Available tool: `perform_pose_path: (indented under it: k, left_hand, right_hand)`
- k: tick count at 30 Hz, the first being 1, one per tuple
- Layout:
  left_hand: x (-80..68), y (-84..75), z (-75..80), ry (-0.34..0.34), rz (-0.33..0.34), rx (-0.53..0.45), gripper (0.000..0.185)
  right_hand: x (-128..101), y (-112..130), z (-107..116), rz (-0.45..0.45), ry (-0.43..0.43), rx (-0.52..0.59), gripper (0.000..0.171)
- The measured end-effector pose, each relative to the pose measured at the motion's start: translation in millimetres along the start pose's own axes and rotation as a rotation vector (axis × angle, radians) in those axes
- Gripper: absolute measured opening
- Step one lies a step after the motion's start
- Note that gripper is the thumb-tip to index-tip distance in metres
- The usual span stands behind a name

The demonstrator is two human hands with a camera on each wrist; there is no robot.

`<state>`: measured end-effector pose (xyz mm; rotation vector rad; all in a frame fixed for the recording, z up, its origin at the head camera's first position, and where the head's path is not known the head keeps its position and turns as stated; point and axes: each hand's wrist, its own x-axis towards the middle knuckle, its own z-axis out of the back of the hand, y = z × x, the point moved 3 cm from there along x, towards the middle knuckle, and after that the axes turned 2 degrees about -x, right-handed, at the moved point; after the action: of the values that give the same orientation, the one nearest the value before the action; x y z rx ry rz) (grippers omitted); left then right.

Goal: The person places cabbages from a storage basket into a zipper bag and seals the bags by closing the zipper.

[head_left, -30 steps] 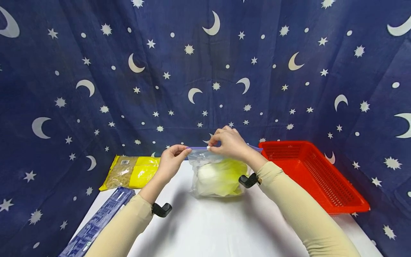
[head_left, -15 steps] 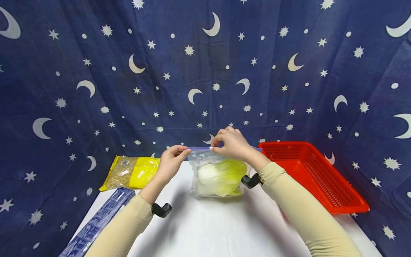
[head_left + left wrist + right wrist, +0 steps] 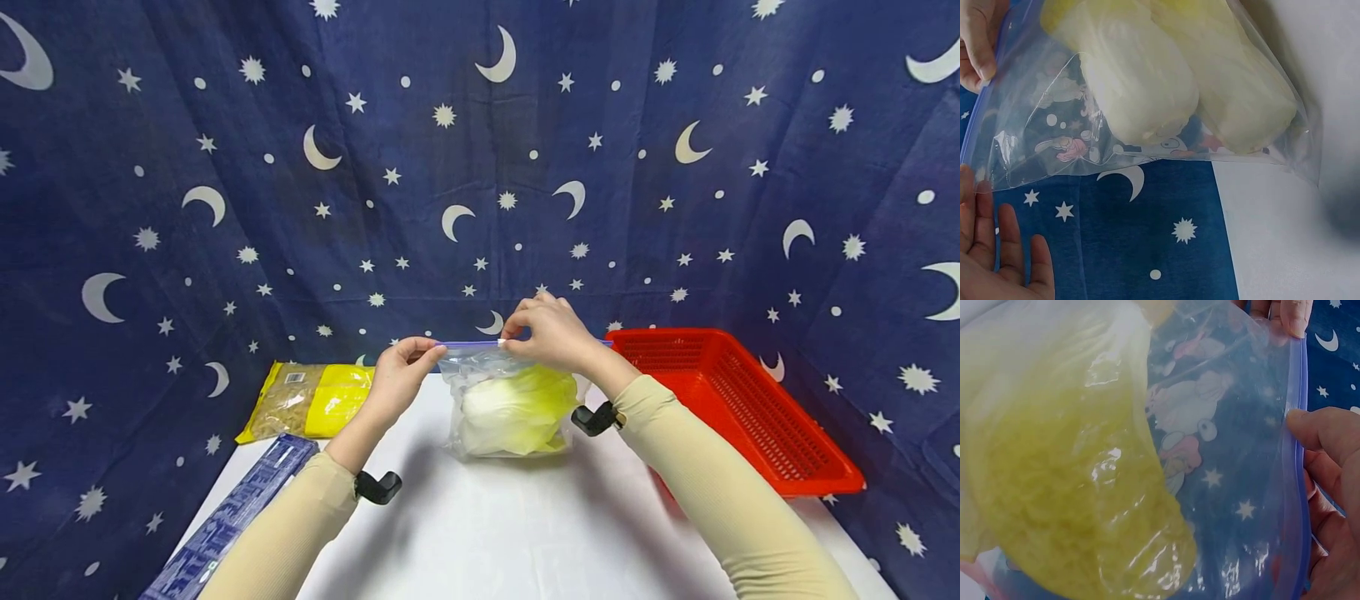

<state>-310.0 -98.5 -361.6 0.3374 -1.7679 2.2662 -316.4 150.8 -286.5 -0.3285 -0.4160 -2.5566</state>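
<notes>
1. Zip bag (image 3: 510, 400), holding cabbage (image 3: 517, 408), stands on the white table (image 3: 487, 533) beside the red basket (image 3: 735, 408).
2. Left hand (image 3: 401, 375) pinches the seal's left end: hold it taut.
3. Right hand (image 3: 551, 333) pinches the slider (image 3: 501, 343): draw it level along the seal strip (image 3: 1300, 456).

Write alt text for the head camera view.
Two hands pinch the blue zip strip of a clear bag holding a pale cabbage: left hand at its end, right hand midway. A red basket sits to the right.
</notes>
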Motion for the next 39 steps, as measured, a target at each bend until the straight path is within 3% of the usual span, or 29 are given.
perform_pose_path:
  k: [13,39]
  left_hand:
    - [0.4,0.8,1.5,0.001,0.013,0.004,0.028]
    - [1.8,3.7,3.2,-0.006,0.031,0.010,0.027]
  right_hand:
    - [-7,-13,4,-0.018,0.005,-0.016,0.008]
    - [-30,-36,12,-0.006,-0.067,-0.039,0.007]
